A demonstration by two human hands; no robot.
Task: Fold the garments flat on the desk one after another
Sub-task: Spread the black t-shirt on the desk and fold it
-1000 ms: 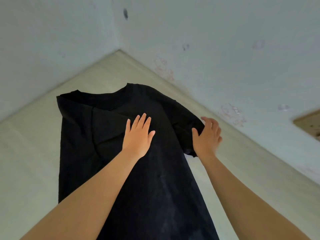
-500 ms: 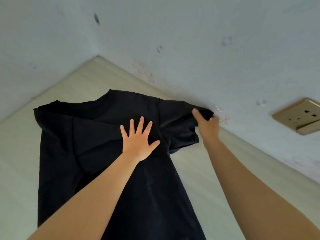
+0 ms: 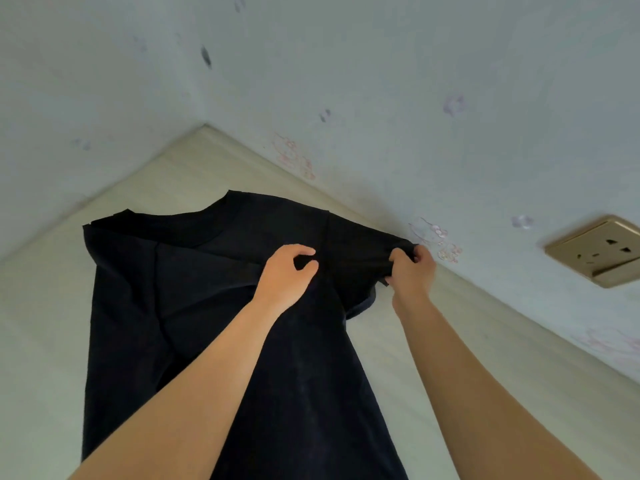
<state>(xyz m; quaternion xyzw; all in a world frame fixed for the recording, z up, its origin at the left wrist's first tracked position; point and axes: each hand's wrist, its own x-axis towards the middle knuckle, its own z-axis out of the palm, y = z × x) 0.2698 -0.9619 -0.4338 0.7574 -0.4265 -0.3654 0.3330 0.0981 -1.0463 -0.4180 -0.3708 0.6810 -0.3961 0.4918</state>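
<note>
Black T-shirt (image 3: 194,306) on the worktop (image 3: 52,323), long axis running away from the person, collar (image 3: 180,221) farthest. Its right sleeve (image 3: 360,258) spans the 2 hands: right hand (image 3: 414,275) pinches the sleeve end, left hand (image 3: 285,275) apparently pinches cloth by the shoulder. The fold would travel leftward.

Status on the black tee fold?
Left hand pinches black T-shirt near the shoulder. Right hand grips the sleeve end. Wall close beside sleeve.

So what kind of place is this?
Likely a room in a home: a pale desk pushed into a corner, a gold wall socket, and faded pink drawings on the wall.
</note>
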